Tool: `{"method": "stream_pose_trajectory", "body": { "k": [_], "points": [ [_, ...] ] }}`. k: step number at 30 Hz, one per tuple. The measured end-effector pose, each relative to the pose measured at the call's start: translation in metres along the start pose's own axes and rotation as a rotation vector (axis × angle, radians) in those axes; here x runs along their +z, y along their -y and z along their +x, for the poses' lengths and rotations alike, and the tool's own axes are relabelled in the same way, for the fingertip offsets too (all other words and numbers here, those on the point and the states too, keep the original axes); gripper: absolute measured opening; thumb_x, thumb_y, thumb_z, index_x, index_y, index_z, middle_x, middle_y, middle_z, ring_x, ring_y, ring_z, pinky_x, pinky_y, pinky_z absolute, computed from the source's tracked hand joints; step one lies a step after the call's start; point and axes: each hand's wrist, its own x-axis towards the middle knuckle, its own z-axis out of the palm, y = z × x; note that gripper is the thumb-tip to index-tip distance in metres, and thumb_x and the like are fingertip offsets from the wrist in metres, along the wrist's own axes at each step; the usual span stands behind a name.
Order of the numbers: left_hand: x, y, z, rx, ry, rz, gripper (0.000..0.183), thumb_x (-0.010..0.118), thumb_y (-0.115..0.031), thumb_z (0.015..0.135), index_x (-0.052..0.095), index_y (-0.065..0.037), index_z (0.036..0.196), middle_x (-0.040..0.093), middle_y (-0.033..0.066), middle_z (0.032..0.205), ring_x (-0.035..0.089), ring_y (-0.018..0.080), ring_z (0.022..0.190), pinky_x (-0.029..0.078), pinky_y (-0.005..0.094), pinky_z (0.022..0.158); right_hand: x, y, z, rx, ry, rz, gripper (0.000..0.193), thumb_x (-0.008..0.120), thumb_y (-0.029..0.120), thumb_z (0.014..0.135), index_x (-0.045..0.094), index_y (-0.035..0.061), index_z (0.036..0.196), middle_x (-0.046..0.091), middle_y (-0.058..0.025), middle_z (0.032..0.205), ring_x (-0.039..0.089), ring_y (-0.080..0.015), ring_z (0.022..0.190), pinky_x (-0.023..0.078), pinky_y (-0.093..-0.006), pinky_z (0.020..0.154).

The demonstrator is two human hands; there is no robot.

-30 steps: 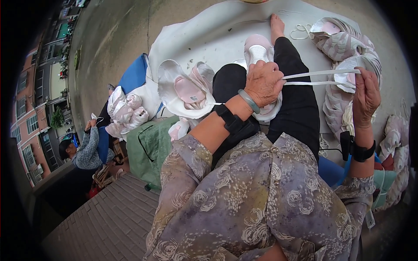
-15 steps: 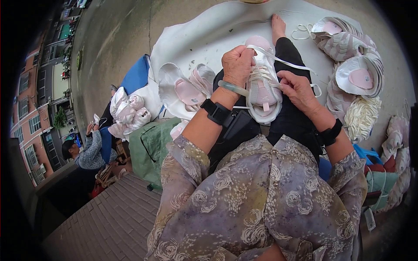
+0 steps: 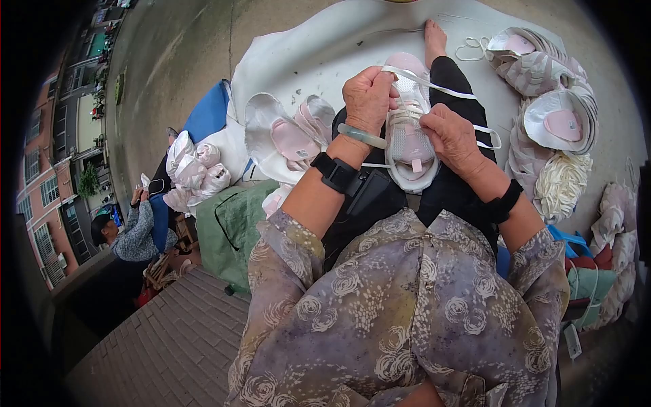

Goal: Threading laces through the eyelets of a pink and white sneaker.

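A white and pale pink sneaker upper (image 3: 411, 154) lies across my lap, its pink tongue tab toward me and several rows of white lace crossing its front. My left hand (image 3: 369, 100) is closed at its upper left side, pinching a white shoelace (image 3: 444, 89) that runs over the upper and off to the right. My right hand (image 3: 456, 140) is closed at the right eyelet edge, pinching lace there; its fingertips are partly hidden. A lace loop hangs out beyond that hand, over my dark trouser leg.
More shoe uppers (image 3: 291, 139) lie to my left on a white sheet (image 3: 298, 57). Stacked uppers (image 3: 559, 125) and a bundle of white laces (image 3: 564, 183) sit at right. A green bag (image 3: 234, 234) stands near left; another person (image 3: 135, 230) sits beyond it.
My right hand has moved left, closer in against the upper's eyelet edge. My left hand has risen slightly, lifting the lace with it.
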Motion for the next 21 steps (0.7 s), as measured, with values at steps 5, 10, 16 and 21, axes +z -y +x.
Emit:
{"method": "stream_pose_trajectory", "body": {
  "k": [5,10,16,21],
  "points": [
    [0.001,0.002,-0.001,0.04,0.011,-0.001,0.017,0.051,-0.011,0.08,0.061,0.002,0.078,0.054,0.0028,0.056,0.048,0.0067,0.043,0.039,0.0196,0.041,0.012,-0.005,-0.003,0.062,0.023,0.135,0.015,0.059,0.002,0.071,0.054,0.0063,0.084,0.049,-0.0079,0.073,0.053,-0.0241,0.071,0.043,-0.0316,0.062],
    [0.003,0.004,-0.008,0.217,0.276,0.09,0.016,0.055,-0.013,0.08,0.06,0.001,0.084,0.059,0.0033,0.066,0.051,0.0076,0.052,0.043,0.0195,0.05,0.019,-0.006,0.0,0.184,0.077,0.246,0.016,0.061,0.007,0.069,0.055,0.0061,0.084,0.053,-0.0086,0.075,0.055,-0.0269,0.073,0.044,-0.0351,0.065],
    [-0.028,0.027,-0.021,0.643,0.188,0.851,0.019,0.063,-0.009,0.065,0.058,-0.004,0.082,0.053,0.0065,0.073,0.053,0.02,0.063,0.043,0.0298,0.058,0.003,-0.001,-0.005,0.216,0.093,0.259,0.017,0.06,0.003,0.072,0.052,0.0022,0.087,0.052,-0.0089,0.078,0.052,-0.0205,0.071,0.043,-0.0294,0.064],
    [-0.032,0.054,-0.048,0.643,0.17,0.84,0.015,0.063,-0.01,0.062,0.057,-0.007,0.076,0.05,0.0074,0.081,0.052,0.0269,0.07,0.042,0.035,0.062,0.012,-0.012,-0.005,0.17,0.072,0.216,0.012,0.059,0.01,0.072,0.054,0.0068,0.083,0.052,-0.0102,0.078,0.054,-0.028,0.071,0.043,-0.0359,0.064]
  ]
}}
